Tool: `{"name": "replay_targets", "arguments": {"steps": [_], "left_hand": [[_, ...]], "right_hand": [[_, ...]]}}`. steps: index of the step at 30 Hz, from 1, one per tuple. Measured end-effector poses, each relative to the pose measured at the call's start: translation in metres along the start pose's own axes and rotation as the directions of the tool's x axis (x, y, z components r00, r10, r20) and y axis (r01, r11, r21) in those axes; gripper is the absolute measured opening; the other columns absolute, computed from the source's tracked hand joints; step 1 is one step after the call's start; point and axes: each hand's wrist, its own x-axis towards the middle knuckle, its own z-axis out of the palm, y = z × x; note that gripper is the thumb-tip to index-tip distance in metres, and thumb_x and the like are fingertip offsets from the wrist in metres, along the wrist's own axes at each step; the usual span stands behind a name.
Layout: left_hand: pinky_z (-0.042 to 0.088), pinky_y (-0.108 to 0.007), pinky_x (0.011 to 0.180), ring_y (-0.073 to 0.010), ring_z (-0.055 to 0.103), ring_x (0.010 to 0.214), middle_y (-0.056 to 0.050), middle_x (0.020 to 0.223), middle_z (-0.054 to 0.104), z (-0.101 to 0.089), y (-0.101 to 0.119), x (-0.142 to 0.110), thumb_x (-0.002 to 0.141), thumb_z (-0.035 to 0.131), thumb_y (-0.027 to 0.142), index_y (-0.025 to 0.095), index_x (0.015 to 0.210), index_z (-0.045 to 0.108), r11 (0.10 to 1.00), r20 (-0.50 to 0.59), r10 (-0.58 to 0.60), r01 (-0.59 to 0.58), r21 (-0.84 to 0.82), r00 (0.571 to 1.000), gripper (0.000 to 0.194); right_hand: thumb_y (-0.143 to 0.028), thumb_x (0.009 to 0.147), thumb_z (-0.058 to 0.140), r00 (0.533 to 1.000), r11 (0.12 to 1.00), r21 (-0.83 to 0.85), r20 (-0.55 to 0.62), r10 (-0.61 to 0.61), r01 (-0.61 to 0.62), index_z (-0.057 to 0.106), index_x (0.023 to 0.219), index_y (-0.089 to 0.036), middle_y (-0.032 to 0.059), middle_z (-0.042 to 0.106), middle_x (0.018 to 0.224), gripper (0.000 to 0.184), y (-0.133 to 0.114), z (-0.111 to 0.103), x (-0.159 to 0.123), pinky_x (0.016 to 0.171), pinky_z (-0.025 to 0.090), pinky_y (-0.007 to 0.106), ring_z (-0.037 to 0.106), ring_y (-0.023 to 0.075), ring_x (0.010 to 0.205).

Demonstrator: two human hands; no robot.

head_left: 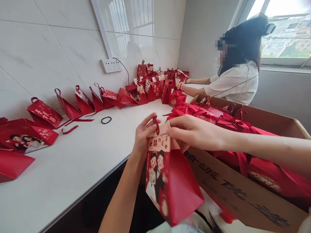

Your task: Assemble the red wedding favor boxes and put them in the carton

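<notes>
A red wedding favor box [184,187] hangs tilted before me, with a cartoon bride and groom on its front and a cream top edge. My left hand [143,134] is closed at the left of that top edge, its fingers and thumb about the small dark-red ribbon loop [155,124]. From the right, my right hand [186,129] grips the upper edge of the same box; some of its fingertips are hidden behind the cardboard.
Similar red boxes [45,113] line the white table [97,152] along the tiled wall. A black elastic ring [106,120] and a loose ribbon [70,130] lie there. At right stands a carton [218,184] full of red boxes. A co-worker [235,77] reaches toward the far pile.
</notes>
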Motion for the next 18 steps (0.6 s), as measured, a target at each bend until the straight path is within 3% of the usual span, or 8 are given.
{"name": "replay_targets", "arguments": {"steps": [4,10,18], "left_hand": [[0.056,-0.023,0.066,-0.0153,0.068,0.075,-0.006,0.091,0.072,0.002,0.025,-0.022,0.07,0.075,0.026,0.017,0.106,0.064,0.985,0.006,0.044,-0.044,0.167,0.999,0.038],[0.057,-0.023,0.067,-0.0196,0.069,0.082,-0.007,0.087,0.073,0.028,0.044,-0.041,0.077,0.07,0.03,0.018,0.103,0.067,0.899,0.076,0.079,-0.104,0.425,0.994,0.029],[0.056,-0.022,0.06,-0.0196,0.069,0.074,-0.004,0.078,0.072,0.05,0.059,-0.049,0.075,0.072,0.025,0.02,0.092,0.071,0.876,0.12,0.052,-0.103,0.471,0.991,0.018]], "right_hand": [[-0.027,0.086,0.047,0.995,0.971,-0.238,-0.08,-0.054,0.033,0.049,0.063,-0.018,-0.0037,0.047,0.056,0.025,0.023,-0.008,-0.026,0.043,0.034,0.021,0.042,0.0085,0.049],[-0.036,0.086,0.051,0.975,0.98,-0.201,-0.221,-0.03,-0.015,0.062,0.072,-0.021,-0.0003,0.058,0.062,0.023,0.037,-0.012,-0.054,0.047,0.041,0.024,0.053,0.0132,0.056],[-0.04,0.087,0.048,0.98,0.974,-0.225,-0.198,-0.022,-0.023,0.063,0.077,-0.021,0.0013,0.06,0.066,0.026,0.033,-0.016,-0.074,0.049,0.045,0.024,0.056,0.0151,0.061]]}}
